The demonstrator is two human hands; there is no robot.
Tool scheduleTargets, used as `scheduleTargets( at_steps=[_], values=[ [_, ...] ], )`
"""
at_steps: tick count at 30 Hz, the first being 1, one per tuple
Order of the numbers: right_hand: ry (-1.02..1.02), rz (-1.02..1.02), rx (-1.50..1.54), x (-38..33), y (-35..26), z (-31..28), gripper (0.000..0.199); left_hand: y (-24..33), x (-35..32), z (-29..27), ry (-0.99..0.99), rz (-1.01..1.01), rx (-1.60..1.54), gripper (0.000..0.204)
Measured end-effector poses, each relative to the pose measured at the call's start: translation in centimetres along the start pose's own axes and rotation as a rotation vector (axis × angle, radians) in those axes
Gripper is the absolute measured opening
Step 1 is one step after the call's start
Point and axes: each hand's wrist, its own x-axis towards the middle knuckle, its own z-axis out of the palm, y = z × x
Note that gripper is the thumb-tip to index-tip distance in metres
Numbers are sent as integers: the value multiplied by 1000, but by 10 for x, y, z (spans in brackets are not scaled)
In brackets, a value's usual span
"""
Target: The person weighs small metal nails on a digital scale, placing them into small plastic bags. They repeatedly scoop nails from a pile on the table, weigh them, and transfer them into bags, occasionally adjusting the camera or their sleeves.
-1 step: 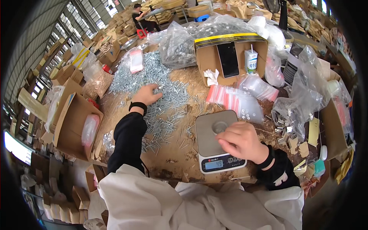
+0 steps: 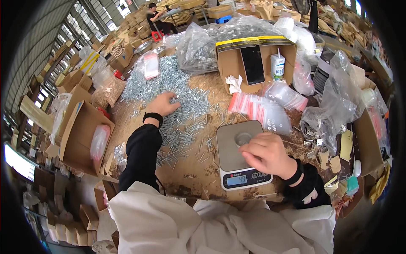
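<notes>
Insp. note, head view. Worktable (image 2: 198, 169) is worn, crumbly board, cluttered edge to edge.

L hand (image 2: 163, 104): palm down, fingers spread and dug into far-left pile of loose silver screws (image 2: 177, 91). Looks like raking or gathering; whether any screws are actually pinched under the fingers, cannot tell.

R hand (image 2: 265, 153): resting on near-right part of small digital scale (image 2: 241, 154), fingers loosely curled on the grey platform, beside a small clear dish (image 2: 243, 138) sitting on it. Whether it holds anything, cannot tell. Display lit at near edge of scale.

Hands well apart, working separately.

Surroundings: zip bags w/ red strip (image 2: 258, 108) just far of scale; open carton (image 2: 253, 59) w/ dark phone (image 2: 252, 64) and drink carton (image 2: 278, 67) propped inside; bulk clear bags of hardware far and right; cardboard box (image 2: 82, 135) at left edge. Another person (image 2: 158, 19) seated far off, not involved.

Risks, judged:
- R hand weight on platform would falsify reading; clear hand before trusting display.
- Stray screws lie scattered close to scale's left side; one under or against platform could skew weight.
- Screw points vs. bare L palm: scratch hazard when raking.
- Scale sits near the table's near edge; a nudge by forearm could tip it off.
</notes>
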Motion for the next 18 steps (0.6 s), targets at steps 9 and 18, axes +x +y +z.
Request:
scheduleTargets(
  at_steps=[9,18],
  values=[
    [17,25,-25,0,0,2,5,34,-54,-6,44,21,-69,52],
    [95,125,-81,2,10,-5,5,50,-84,6,120,150,-111,41]
  ],
)
